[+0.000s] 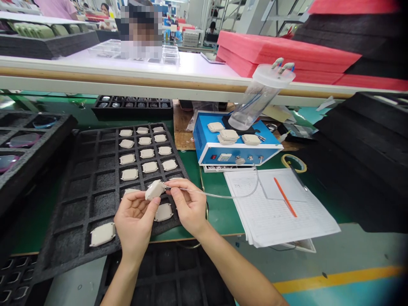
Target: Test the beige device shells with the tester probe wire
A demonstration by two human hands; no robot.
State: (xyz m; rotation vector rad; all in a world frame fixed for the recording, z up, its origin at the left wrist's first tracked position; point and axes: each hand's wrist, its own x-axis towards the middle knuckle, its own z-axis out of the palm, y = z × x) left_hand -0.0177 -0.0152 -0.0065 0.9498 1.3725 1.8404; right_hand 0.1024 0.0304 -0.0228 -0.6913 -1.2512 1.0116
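My left hand (135, 219) is closed on a small beige plastic part (154, 189), held above a black foam tray (79, 204). My right hand (188, 203) pinches the end of a thin clear tube (229, 196) right at the part's edge. The tube curves away to the right toward a blue test box (207, 146). Several more beige parts (147, 154) sit in the tray's pockets, and one lies alone at the front left (102, 233).
Three beige parts (228, 135) and a clear plastic cylinder (258, 95) rest on the blue box. A stack of paper (302, 212) with an orange pen (285, 196) lies at right. Black foam trays surround the bench; red foam sheets (280, 53) are on the shelf.
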